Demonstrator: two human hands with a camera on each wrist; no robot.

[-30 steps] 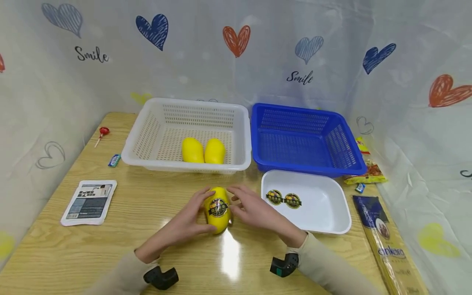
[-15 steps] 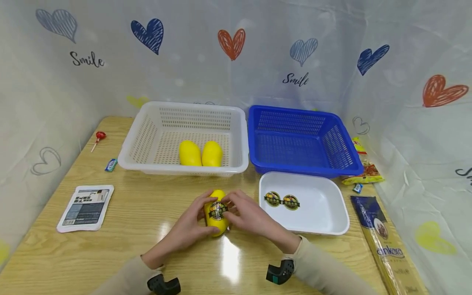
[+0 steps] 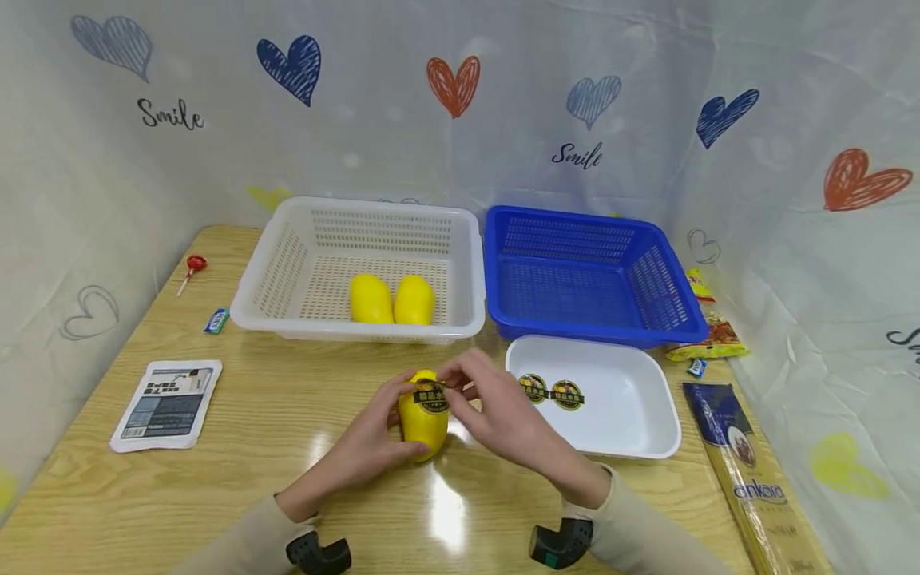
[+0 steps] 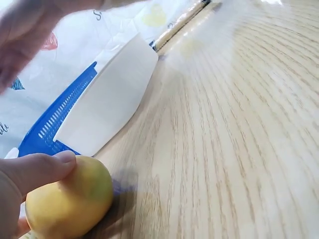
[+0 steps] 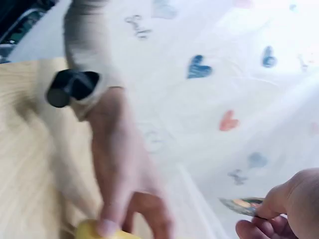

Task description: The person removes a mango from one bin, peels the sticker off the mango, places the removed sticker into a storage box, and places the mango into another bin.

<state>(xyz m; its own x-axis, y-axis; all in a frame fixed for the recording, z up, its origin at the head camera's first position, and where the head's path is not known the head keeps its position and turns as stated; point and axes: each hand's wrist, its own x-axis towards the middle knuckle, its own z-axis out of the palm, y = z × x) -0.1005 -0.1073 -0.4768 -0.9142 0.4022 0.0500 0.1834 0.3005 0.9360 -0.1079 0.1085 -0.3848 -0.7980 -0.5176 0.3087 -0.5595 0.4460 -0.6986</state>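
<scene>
My left hand [image 3: 370, 435] grips a yellow mango [image 3: 424, 427] on the table, fingers on its far side and thumb on its near side. In the left wrist view the thumb lies across the mango [image 4: 75, 199]. My right hand [image 3: 496, 407] pinches a round dark fruit sticker [image 3: 430, 397] by its edge, over the mango's upper part in the head view. The right wrist view shows this sticker [image 5: 244, 205] between thumb and fingers, seen edge-on and off the fruit. Two more stickers [image 3: 568, 394] lie in the white tray [image 3: 636, 415] to the right.
Two mangoes [image 3: 370, 299] sit in the white basket [image 3: 287, 323] at the back. Beside it stands a blue basket [image 3: 568, 287]. A pasta packet [image 3: 755, 479] and a snack bag [image 3: 711, 339] lie at right. At left are a flat white package [image 3: 167, 405], a small candy [image 3: 216, 321] and a lollipop [image 3: 194, 267].
My right hand came to the mango, took the sticker by its edge and lifted it from the surface, moving up and right. My left hand kept its hold on the mango.
</scene>
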